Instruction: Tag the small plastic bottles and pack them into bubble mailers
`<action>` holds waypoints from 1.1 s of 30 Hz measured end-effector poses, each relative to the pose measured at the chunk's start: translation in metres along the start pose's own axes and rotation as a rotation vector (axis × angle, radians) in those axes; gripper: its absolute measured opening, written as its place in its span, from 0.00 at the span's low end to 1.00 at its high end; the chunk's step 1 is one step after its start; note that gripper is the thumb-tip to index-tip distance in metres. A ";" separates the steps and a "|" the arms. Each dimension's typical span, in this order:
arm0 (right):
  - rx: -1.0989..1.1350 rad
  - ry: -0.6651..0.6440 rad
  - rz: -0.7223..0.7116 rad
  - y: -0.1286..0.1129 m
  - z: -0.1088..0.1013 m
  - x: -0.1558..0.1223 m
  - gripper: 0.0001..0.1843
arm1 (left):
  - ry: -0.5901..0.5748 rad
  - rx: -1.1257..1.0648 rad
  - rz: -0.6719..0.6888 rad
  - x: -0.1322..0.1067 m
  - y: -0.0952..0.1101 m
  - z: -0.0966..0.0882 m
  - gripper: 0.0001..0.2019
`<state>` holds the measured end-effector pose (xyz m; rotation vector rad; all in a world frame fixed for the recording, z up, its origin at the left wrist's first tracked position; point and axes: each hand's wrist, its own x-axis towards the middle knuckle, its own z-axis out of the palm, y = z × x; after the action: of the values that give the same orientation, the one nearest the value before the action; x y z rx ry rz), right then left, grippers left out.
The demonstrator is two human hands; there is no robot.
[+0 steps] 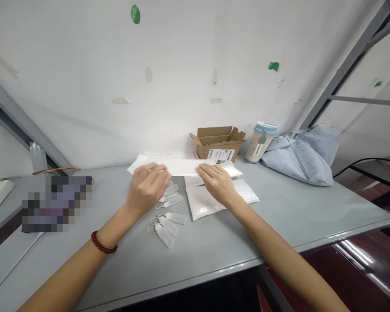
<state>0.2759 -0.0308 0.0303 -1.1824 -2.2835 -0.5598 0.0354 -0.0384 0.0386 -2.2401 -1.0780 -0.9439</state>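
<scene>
Both hands grip a long white padded mailer lifted just above the grey table. My left hand is closed on its left part, with a red bead bracelet on that wrist. My right hand is closed on its right part. Below them lies a stack of white bubble mailers. Several small white plastic tags lie on the table under my left hand.
An open cardboard box stands against the white wall. Right of it are a lidded cup and a light blue cloth bag. A blurred-out object lies at the left. The table's front edge runs near my forearms.
</scene>
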 end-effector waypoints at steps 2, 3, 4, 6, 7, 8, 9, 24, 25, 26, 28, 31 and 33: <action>-0.010 0.025 0.047 0.007 0.001 -0.001 0.21 | 0.090 -0.016 -0.271 -0.008 -0.019 0.000 0.10; -0.011 0.040 0.067 0.010 0.001 -0.002 0.21 | 0.110 -0.045 -0.400 -0.011 -0.029 0.000 0.13; -0.010 0.053 0.077 0.012 0.001 -0.002 0.20 | 0.137 -0.095 -0.555 -0.012 -0.038 -0.001 0.15; -0.009 0.087 0.101 0.014 0.001 -0.003 0.20 | 0.089 -0.371 -0.869 -0.012 -0.051 -0.005 0.17; -0.014 0.108 0.106 0.014 0.001 -0.003 0.19 | 0.028 -0.585 -1.004 -0.010 -0.055 -0.008 0.17; -0.019 0.134 0.105 0.014 0.002 -0.003 0.18 | -0.034 -0.804 -1.109 -0.009 -0.057 -0.011 0.18; -0.026 0.165 0.093 0.013 0.003 -0.003 0.18 | -0.103 -1.012 -1.176 -0.006 -0.057 -0.013 0.19; 0.108 -0.055 -0.198 -0.030 -0.012 -0.007 0.47 | -0.383 -1.430 -1.035 -0.002 0.010 -0.021 0.12; 0.112 -0.085 -0.194 -0.033 -0.014 -0.007 0.50 | -0.423 -1.432 -0.981 -0.002 0.017 -0.022 0.12; 0.114 -0.113 -0.192 -0.035 -0.015 -0.007 0.52 | -0.452 -1.420 -0.937 -0.002 0.023 -0.023 0.11; 0.119 -0.145 -0.189 -0.036 -0.015 -0.008 0.53 | -0.488 -1.375 -0.894 -0.003 0.030 -0.022 0.11; 0.129 -0.126 -0.193 -0.032 -0.012 -0.009 0.51 | -0.505 -1.333 -0.931 -0.005 0.035 -0.018 0.11; 0.132 -0.084 -0.211 -0.029 -0.010 -0.008 0.49 | -0.515 -1.319 -0.995 -0.005 0.037 -0.015 0.12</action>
<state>0.2586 -0.0570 0.0294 -0.9247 -2.4929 -0.4344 0.0572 -0.0719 0.0397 -3.0032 -2.4433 -1.9392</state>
